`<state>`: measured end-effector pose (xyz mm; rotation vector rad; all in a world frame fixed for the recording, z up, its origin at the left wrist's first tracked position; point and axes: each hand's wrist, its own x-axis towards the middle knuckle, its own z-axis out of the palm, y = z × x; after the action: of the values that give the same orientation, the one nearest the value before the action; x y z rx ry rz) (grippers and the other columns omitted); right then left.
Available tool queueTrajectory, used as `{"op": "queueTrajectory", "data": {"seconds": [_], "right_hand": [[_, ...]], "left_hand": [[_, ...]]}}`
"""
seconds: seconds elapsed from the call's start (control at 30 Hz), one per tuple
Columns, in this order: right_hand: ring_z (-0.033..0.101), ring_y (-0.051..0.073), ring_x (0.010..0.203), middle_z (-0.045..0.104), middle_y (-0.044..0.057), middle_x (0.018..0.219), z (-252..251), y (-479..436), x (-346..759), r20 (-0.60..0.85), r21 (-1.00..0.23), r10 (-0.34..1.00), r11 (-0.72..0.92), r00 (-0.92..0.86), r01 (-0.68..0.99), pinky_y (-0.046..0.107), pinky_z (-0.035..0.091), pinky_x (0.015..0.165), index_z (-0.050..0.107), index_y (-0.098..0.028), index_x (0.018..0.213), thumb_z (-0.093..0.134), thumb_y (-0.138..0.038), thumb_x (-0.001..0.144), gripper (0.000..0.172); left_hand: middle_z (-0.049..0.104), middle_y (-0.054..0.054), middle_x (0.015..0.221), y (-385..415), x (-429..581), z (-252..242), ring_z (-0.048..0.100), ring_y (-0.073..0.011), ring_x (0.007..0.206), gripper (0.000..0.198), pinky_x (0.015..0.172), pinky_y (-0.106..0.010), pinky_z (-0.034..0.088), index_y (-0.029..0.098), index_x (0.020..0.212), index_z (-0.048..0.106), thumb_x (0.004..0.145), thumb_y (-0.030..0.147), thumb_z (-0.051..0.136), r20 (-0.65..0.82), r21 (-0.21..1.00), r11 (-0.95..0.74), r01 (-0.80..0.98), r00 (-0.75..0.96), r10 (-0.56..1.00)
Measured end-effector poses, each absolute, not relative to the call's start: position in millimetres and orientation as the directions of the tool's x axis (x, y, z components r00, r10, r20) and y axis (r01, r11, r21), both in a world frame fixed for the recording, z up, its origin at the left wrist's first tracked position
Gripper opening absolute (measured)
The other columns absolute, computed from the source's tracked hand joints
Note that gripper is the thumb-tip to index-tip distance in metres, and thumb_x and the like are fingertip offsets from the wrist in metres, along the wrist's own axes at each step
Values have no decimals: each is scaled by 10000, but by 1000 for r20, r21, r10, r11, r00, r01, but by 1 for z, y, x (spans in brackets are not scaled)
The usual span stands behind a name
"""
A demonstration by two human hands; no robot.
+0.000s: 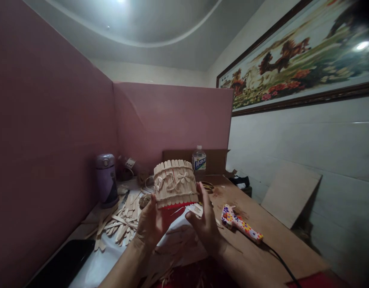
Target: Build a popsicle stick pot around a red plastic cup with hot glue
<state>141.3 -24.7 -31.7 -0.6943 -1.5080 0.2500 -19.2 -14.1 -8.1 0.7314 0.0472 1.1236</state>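
A round pot covered in upright craft sticks (174,186) is held up over the table in front of me. Twine bands run round its top and bottom, and its front carries twine curls and small pale flower or leaf shapes. Something red shows along its lower edge. My left hand (150,222) grips it at the lower left, thumb against the side and fingers partly hidden beneath. At the right side, my right hand (206,222) has its fingers against the pot's edge, with the thumb apart and lower down.
Loose craft sticks (124,220) are heaped on the left, near a twine ball (144,201), a purple flask (106,180) and a black phone-like slab (62,264). A flower-patterned glue gun (241,226) with a cord lies right. Behind stands a clear bottle (199,162).
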Motion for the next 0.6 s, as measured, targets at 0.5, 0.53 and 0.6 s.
{"op": "queueTrajectory", "data": {"seconds": [0.5, 0.53, 0.6], "right_hand": [[372, 337, 1328, 388, 183, 1431, -39, -10, 147, 889, -452, 408, 721, 206, 525, 591, 345, 1045, 235, -190, 1463, 482, -497, 892, 695], [383, 337, 1318, 398, 185, 1422, -39, -10, 147, 904, -420, 380, 708, 194, 568, 590, 363, 1031, 235, -193, 1464, 471, -501, 898, 686], [413, 331, 1293, 430, 187, 1393, -38, -9, 147, 927, -362, 330, 677, 175, 640, 573, 399, 1004, 244, -195, 1460, 469, -506, 902, 678]], "left_hand": [[677, -4, 881, -4, -17, -17, 618, -146, 741, 265, 632, -286, 521, 193, 828, 617, 642, 230, 803, 58, 779, -46, -625, -1, 998], [674, 2, 825, -4, -17, -16, 615, -139, 711, 250, 620, -278, 519, 185, 807, 616, 639, 202, 800, 45, 777, -34, -629, 2, 999], [679, -2, 778, -4, -17, -14, 625, -139, 698, 191, 650, -288, 528, 173, 804, 624, 678, 172, 768, 19, 771, -10, -637, 7, 1000]]}}
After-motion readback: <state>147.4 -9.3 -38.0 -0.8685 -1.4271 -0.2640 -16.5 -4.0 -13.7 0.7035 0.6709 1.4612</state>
